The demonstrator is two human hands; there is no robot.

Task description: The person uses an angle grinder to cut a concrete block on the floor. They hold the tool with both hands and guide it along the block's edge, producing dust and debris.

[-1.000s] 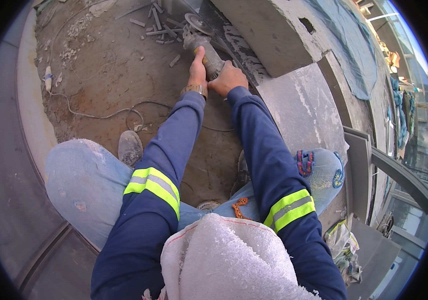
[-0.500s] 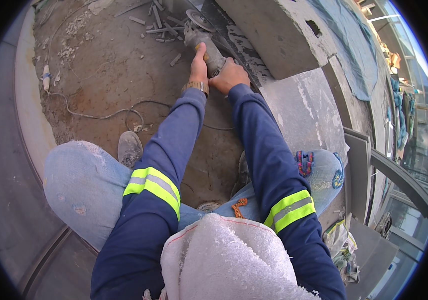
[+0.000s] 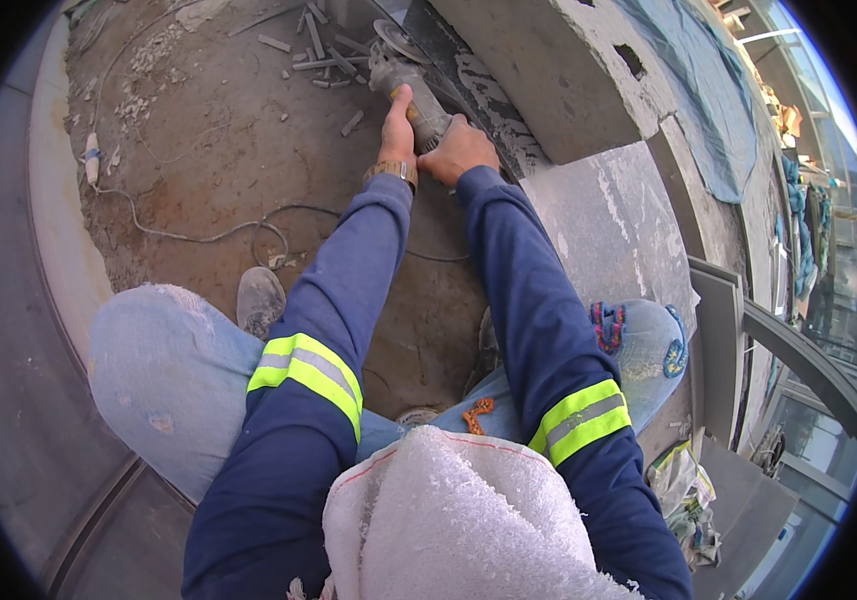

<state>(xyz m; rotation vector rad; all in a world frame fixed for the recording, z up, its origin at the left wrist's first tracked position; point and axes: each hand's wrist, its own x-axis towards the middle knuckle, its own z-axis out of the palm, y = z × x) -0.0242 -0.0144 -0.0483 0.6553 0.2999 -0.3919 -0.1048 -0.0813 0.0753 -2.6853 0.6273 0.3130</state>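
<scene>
Both my arms reach forward to a dusty grey angle grinder [image 3: 426, 115] with a round disc [image 3: 398, 40] at its far end. My left hand [image 3: 397, 132] is closed on the grinder's left side, thumb pointing forward along it. Round the rear of its body, my right hand [image 3: 462, 152] is wrapped, fingers partly hidden. The disc is beside the lower edge of a dark, white-smeared slab [image 3: 488, 95] along the right; whether it touches cannot be made out.
A concrete block [image 3: 558, 80] rises at the right, next to a grey sheet [image 3: 603, 215]. Several cut strips [image 3: 316, 38] lie beyond the grinder. A cable [image 3: 193, 234] with a white connector [image 3: 92, 158] trails across the dirty floor at left. My jeans-clad knees flank the arms.
</scene>
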